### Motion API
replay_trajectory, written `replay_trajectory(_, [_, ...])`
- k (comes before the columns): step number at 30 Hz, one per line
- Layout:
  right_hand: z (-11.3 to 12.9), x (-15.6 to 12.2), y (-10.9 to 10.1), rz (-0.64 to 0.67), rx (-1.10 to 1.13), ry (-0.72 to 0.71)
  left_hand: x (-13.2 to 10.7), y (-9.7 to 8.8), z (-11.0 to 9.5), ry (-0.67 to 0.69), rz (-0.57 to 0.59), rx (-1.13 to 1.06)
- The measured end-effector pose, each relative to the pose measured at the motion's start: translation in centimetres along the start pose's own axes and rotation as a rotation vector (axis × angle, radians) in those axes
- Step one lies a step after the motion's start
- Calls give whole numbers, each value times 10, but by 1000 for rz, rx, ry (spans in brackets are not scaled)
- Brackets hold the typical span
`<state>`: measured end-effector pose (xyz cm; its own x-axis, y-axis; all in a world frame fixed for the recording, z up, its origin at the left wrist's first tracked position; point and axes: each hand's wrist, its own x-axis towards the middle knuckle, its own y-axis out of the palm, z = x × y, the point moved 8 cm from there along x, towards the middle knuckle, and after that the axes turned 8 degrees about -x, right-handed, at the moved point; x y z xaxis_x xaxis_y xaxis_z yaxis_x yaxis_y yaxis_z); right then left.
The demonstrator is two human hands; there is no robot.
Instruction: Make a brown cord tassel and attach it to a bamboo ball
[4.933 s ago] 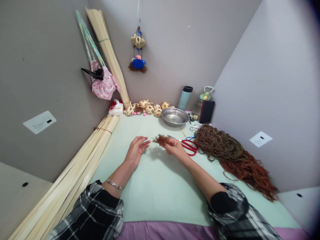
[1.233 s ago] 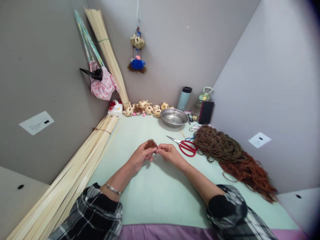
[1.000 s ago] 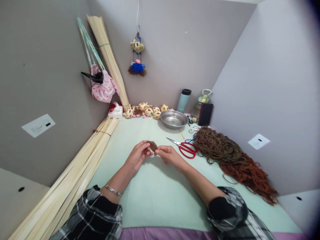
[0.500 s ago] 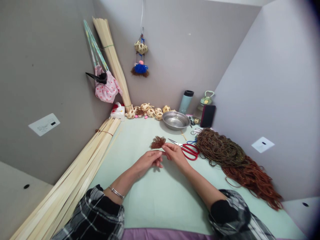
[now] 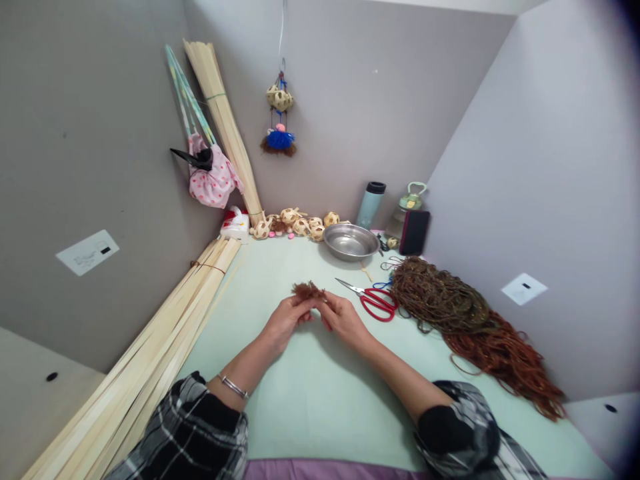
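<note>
A frayed brown yarn tassel (image 5: 307, 290) is held at the middle of the table, its loose strands fanning out beyond my fingertips. My left hand (image 5: 287, 321) pinches its lower side with thumb and fingers. From the right, my right hand (image 5: 343, 320) grips it too, thumb and forefinger closed; the two hands' fingertips touch. What lies between the fingers is hidden. Just right of my right hand lie red-handled scissors (image 5: 379, 304), blades pointing left toward the tassel.
Brown and rust cord hanks (image 5: 440, 293) lie at right. A metal bowl (image 5: 351, 243), a tumbler (image 5: 371, 205), a phone (image 5: 415, 233) and several woven balls (image 5: 301, 227) line the back. Long wood strips (image 5: 165, 340) run along the left. A bead-and-ball ornament (image 5: 280, 100) hangs from a wire.
My right hand has moved slightly left and my left hand has risen to meet it. The tassel has shifted left and down, and both hands now close around its base.
</note>
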<state>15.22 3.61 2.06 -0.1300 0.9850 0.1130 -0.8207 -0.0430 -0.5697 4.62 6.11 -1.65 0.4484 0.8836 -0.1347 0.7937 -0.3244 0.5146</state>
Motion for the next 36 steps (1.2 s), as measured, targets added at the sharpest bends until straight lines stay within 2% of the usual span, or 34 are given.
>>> replay_trajectory(3, [6,-2,5,72,26,-22,0,-1,-2,18,15,-46])
replay_trajectory(8, [5,-1,7,135,204,10,0,-9,-8,72,-81,-166])
replay_trajectory(12, [1,1,11,173,276,-4,-1,-5,-12,87,-75,-301])
replay_trajectory(15, [-2,2,13,209,285,-2,-1,-5,-16,105,-88,-297])
replay_trajectory(18, [-2,4,4,131,267,-2,-1,-11,-21,167,-134,-136])
replay_trajectory(21, [1,5,-4,63,234,-27,-3,-11,-21,197,-143,192])
replay_trajectory(25, [4,4,-2,54,291,-47,-11,13,-15,239,66,609])
replay_trajectory(27, [1,5,0,51,318,-31,-14,18,-11,227,100,726])
replay_trajectory(29, [-4,6,0,48,356,3,-15,19,-8,205,100,766])
replay_trajectory(32, [-15,10,-7,-5,464,88,-12,15,-8,173,84,714])
replay_trajectory(36, [-27,14,-17,-71,634,179,-7,5,-20,226,-5,679])
